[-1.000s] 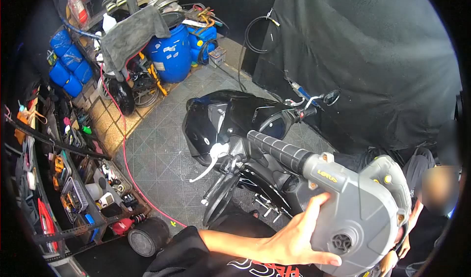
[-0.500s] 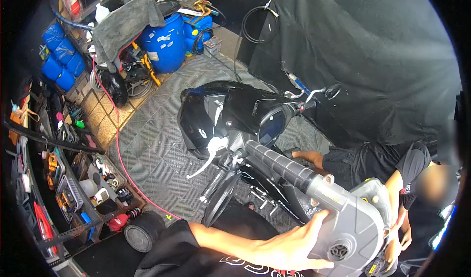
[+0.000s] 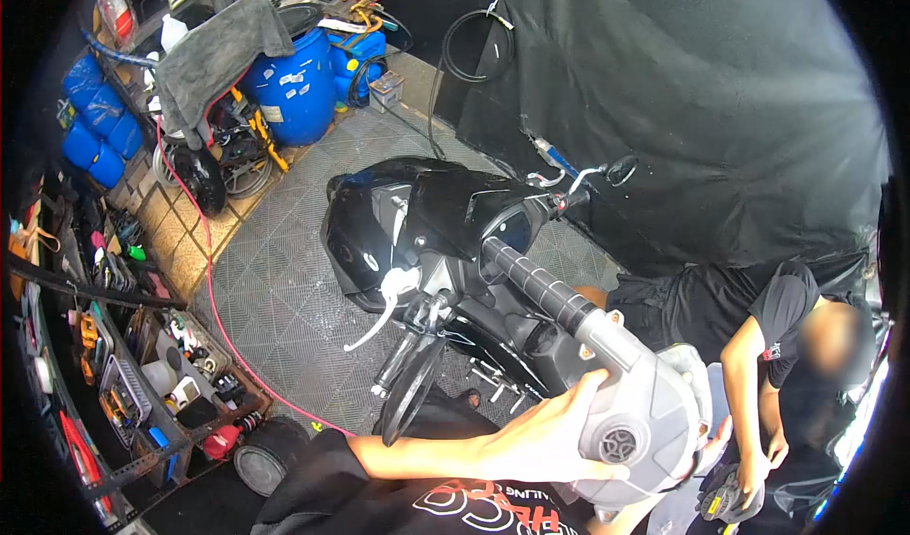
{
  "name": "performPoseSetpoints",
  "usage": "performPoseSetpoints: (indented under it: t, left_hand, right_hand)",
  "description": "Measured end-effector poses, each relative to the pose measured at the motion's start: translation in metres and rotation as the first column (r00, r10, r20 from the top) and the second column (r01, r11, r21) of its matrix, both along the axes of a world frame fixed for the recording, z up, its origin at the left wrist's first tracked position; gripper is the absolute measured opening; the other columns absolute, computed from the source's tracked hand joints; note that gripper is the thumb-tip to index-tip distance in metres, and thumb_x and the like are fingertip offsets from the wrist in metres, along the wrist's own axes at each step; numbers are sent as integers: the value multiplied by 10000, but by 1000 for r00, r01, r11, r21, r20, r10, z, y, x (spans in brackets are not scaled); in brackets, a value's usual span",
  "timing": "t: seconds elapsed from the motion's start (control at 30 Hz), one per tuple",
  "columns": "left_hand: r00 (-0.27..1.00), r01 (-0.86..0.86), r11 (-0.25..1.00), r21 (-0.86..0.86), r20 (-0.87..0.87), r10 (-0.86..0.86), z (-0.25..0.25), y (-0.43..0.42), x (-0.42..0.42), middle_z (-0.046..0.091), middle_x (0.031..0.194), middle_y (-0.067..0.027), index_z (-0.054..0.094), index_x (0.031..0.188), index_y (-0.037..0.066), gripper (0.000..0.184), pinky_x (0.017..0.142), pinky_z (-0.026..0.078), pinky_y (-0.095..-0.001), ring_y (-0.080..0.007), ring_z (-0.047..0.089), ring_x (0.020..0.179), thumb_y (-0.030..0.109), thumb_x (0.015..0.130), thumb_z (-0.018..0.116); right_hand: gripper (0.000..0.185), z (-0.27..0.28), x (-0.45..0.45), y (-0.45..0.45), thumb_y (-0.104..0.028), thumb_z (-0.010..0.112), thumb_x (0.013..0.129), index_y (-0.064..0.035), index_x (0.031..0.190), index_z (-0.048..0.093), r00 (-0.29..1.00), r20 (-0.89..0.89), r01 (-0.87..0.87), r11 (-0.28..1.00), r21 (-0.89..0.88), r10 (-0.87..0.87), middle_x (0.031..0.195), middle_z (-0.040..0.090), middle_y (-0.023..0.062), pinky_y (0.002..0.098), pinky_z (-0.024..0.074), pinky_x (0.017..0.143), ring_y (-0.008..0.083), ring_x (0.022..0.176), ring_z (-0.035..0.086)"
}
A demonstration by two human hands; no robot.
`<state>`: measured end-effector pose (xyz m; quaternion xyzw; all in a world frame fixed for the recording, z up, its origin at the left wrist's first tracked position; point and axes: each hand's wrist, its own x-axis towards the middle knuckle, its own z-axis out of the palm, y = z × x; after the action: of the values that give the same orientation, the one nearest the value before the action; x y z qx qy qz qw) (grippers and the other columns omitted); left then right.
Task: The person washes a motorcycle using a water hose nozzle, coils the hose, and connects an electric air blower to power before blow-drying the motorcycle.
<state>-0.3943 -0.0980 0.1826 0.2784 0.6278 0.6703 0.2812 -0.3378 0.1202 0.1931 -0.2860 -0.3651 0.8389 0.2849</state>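
A grey blower (image 3: 654,398) with a long, ribbed black nozzle (image 3: 540,284) is held up at my right front. The nozzle points up and left, over a black motorcycle (image 3: 445,222). My left hand (image 3: 555,431) reaches across and grips the side of the blower's body, thumb and fingers apart around it near the round vent. My right hand (image 3: 718,440) is mostly hidden behind the body; some fingers show curled at its far side. Just right of it, a co-worker's hand (image 3: 754,478) holds a black part with a yellow label (image 3: 728,497).
The co-worker (image 3: 711,312) sits low at the right, by a black curtain (image 3: 664,108). Shelves of tools (image 3: 142,374) line the left. A red hose (image 3: 213,289) crosses the patterned floor (image 3: 275,279). A blue barrel (image 3: 294,90) stands at the back.
The blower has swung left and turned a little. The co-worker's black part now shows apart from it. The view has shifted, so the motorcycle appears further left.
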Motion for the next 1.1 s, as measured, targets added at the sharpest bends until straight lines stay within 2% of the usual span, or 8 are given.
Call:
performPoseSetpoints:
  t: [0.23, 0.43, 0.47, 0.6, 0.7, 0.8, 0.93, 1.1]
  left_hand:
    - [1000, 22, 988, -154, 7, -21, -1, -4, -13, 482, 1398, -397, 199, 1514, -113, 1252, 1096, 431, -493, -492, 516, 1318, 592, 708, 847]
    - [999, 39, 995, -94, -14, -41, -7, -4, -33, 570, 1312, -363, 269, 1485, -116, 1194, 1052, 473, -475, -463, 607, 1224, 593, 707, 832]
    - [993, -47, 995, -91, -110, 37, -12, -3, -32, 615, 1261, -340, 305, 1467, -114, 1172, 1017, 498, -459, -448, 643, 1173, 595, 700, 838]
    - [995, -22, 997, -80, -101, 13, -14, -4, -48, 615, 1274, -332, 340, 1455, -108, 1176, 1006, 506, -460, -447, 644, 1173, 609, 675, 852]
    - [998, 4, 997, -78, -56, -8, -8, -5, -50, 599, 1284, -350, 333, 1457, -111, 1187, 1014, 503, -468, -458, 635, 1183, 606, 670, 859]
    - [988, -96, 990, -104, -133, 82, -12, 3, -30, 580, 1286, -379, 324, 1456, -119, 1189, 1021, 502, -472, -470, 629, 1186, 591, 672, 867]
    - [998, -60, 996, -60, 14, 61, 0, 5, -3, 524, 1335, -411, 282, 1474, -100, 1209, 1080, 457, -512, -519, 559, 1257, 548, 663, 901]
    - [990, -85, 988, -129, -120, 70, -2, 5, -23, 562, 1327, -360, 346, 1457, -74, 1172, 1063, 475, -489, -461, 597, 1238, 538, 634, 912]
  right_hand:
    - [904, 2, 8, -5, -651, 456, 942, 25, 1532, 351, 998, 34, 54, 999, 4, -54, 1358, 557, 268, 487, 540, 942, 355, 1131, 639]
    - [902, -1, 19, -7, -656, 444, 940, 15, 1536, 356, 995, 64, 80, 996, -26, -78, 1356, 555, 269, 496, 543, 934, 358, 1128, 640]
    - [870, -6, 25, 1, -692, 444, 917, -26, 1476, 465, 993, -26, -113, 988, -105, 111, 1494, 489, 201, 539, 412, 1115, 380, 1346, 493]
    - [850, -13, 20, -15, -666, 443, 927, -19, 1477, 462, 999, -49, 13, 997, -79, -17, 1494, 495, 197, 517, 388, 1131, 383, 1341, 496]
    - [829, -29, 26, 3, -647, 439, 938, -14, 1474, 465, 996, -49, 74, 997, -26, -75, 1499, 494, 195, 506, 401, 1116, 374, 1331, 507]
    - [755, -3, 26, -3, -588, 457, 944, 12, 1394, 542, 997, -54, -55, 998, -19, 54, 1421, 568, 186, 493, 432, 1096, 352, 1279, 563]
    - [729, 1, 36, 18, -567, 465, 945, 24, 1355, 578, 998, -5, -62, 997, -43, 62, 1352, 616, 180, 487, 466, 1064, 343, 1220, 607]
    - [759, -7, 37, 11, -572, 451, 948, 73, 1330, 577, 1000, -12, 16, 1000, -26, -16, 1306, 636, 201, 462, 476, 1044, 336, 1206, 616]
